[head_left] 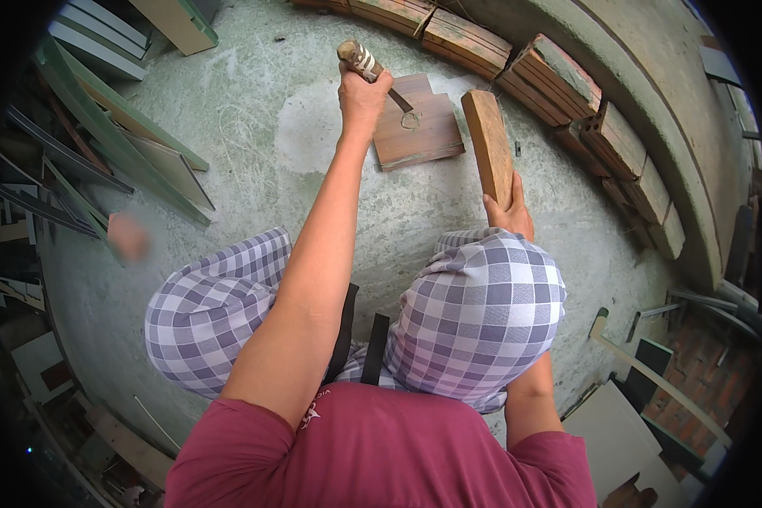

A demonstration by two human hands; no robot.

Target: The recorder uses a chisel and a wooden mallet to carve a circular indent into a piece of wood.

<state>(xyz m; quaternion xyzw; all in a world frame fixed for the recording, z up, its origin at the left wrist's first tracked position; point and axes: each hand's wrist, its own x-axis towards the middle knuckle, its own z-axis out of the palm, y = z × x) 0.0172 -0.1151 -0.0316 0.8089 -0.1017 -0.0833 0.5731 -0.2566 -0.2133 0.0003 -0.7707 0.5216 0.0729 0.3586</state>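
My left hand [364, 97] is closed around the handle of a chisel [400, 100], whose worn wooden top is wrapped with white bands. The chisel slants down to the right, its tip at a small round mark [410, 121] on a brown wooden board [427, 140]. Whether that ring is a groove or a hole I cannot tell. The board lies flat on the floor, with another brown piece showing at its far edge. To its right, my right hand [511, 212] grips the near end of a thick wooden block [487, 140], held raised and apart from the chisel.
Stacked hollow bricks [559, 76] curve along a concrete ledge [652, 110] at the far right. Green-edged panels [118, 127] lean at the left. Boards and strips [626, 432] lie at the lower right. My bent knees in checked trousers [491, 296] flank the concrete floor [330, 229].
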